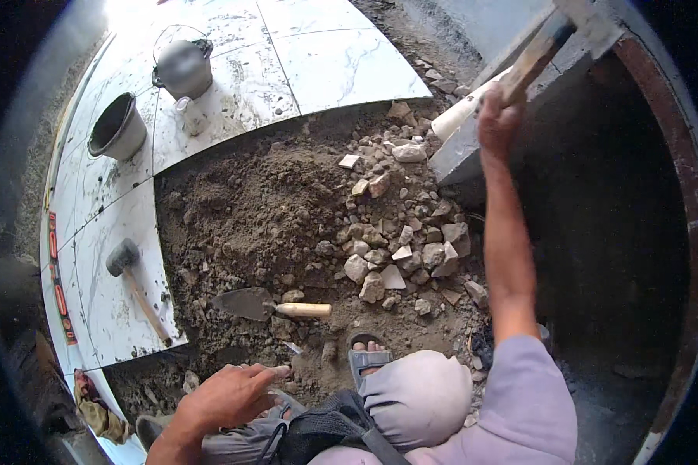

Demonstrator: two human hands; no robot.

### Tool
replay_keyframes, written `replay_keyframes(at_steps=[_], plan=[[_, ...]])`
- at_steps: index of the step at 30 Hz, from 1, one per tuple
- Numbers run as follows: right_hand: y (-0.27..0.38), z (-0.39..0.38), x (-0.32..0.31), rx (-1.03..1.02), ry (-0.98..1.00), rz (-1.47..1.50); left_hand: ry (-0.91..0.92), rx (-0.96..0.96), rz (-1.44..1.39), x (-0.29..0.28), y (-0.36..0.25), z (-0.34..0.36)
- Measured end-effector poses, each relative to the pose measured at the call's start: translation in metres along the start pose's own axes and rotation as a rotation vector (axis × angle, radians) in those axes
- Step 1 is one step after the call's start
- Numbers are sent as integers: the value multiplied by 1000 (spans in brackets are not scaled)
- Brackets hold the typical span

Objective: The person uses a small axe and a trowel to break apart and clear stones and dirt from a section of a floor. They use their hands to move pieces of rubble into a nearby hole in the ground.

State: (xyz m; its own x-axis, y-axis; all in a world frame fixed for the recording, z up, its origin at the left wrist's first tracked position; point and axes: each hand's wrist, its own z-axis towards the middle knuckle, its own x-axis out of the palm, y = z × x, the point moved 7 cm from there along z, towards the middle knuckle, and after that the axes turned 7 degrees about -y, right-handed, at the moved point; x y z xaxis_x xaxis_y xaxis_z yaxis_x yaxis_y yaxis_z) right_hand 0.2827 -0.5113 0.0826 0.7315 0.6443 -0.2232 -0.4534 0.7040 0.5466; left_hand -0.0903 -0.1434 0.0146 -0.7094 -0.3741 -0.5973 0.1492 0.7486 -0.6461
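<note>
My right hand [500, 120] is raised at the upper right, wrapped round the wooden handle of a hammer [539, 58]. The hammer's grey head is at the top edge, over a concrete ledge [456, 155] with a white pipe [454, 120] lying along it. Over my left knee hangs my left hand [229, 397], empty, its index finger stretched out and the others loosely bent. A trowel [248, 304] with a wooden handle lies on the dirt ahead of it. Broken stones [372, 260] and tile pieces are heaped between my feet and the ledge.
White marbled tiles [341, 70] cover the floor at the far left. On them are two buckets [124, 132] [184, 70], a rubber mallet [124, 260] and a red spirit level [58, 283]. A cloth [97, 407] lies at lower left. A dark recess [605, 232] drops beyond my right arm.
</note>
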Motion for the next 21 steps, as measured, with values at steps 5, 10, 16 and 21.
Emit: replay_keyframes(at_steps=[5, 10, 16, 21], plan=[[-98, -191, 32, 588, 949, -572, -45, 69, -26, -2, -6, -3], [-137, -228, -18, 1171, 878, 111, -22, 118, -62, -3, -8, -15], [-6, -17, -30, 197, 205, 376, -1, 58, -19, -2, 6, -7], [4, 2, -3, -13, -136, -6, 15, 25, -35, 2, 2, -3]])
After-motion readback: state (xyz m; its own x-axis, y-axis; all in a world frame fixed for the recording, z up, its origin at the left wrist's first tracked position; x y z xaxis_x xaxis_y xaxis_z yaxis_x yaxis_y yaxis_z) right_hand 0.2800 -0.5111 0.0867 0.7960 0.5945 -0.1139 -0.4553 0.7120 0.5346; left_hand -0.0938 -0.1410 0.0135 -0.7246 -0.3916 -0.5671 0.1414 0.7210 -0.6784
